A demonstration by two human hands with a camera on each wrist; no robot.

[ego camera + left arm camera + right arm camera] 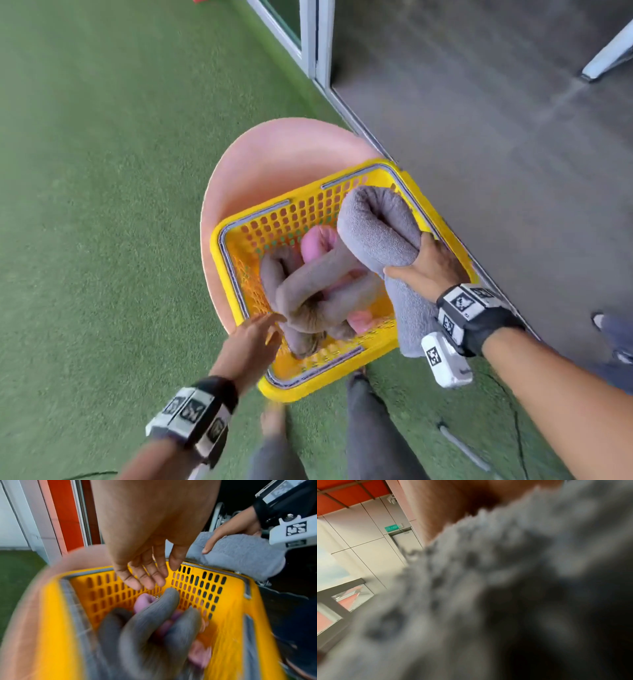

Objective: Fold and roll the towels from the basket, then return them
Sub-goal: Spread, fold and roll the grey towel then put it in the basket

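A yellow perforated basket (301,212) (228,615) sits on a pink chair seat (274,154). Inside lie several rolled grey towels (308,291) (147,626) and pink towels (317,240) (142,601). My right hand (424,267) (228,534) grips a rolled grey towel (376,226) (240,555) (488,588) over the basket's right rim; one end hangs down by my wrist. In the right wrist view this towel fills the picture, blurred. My left hand (260,332) (145,574) hovers with relaxed, straight fingers over the basket's near left corner, holding nothing.
Green artificial turf (102,205) covers the floor to the left. A dark grey floor (496,120) behind a metal door frame (318,44) lies to the right. My legs and bare foot (274,418) stand just below the basket.
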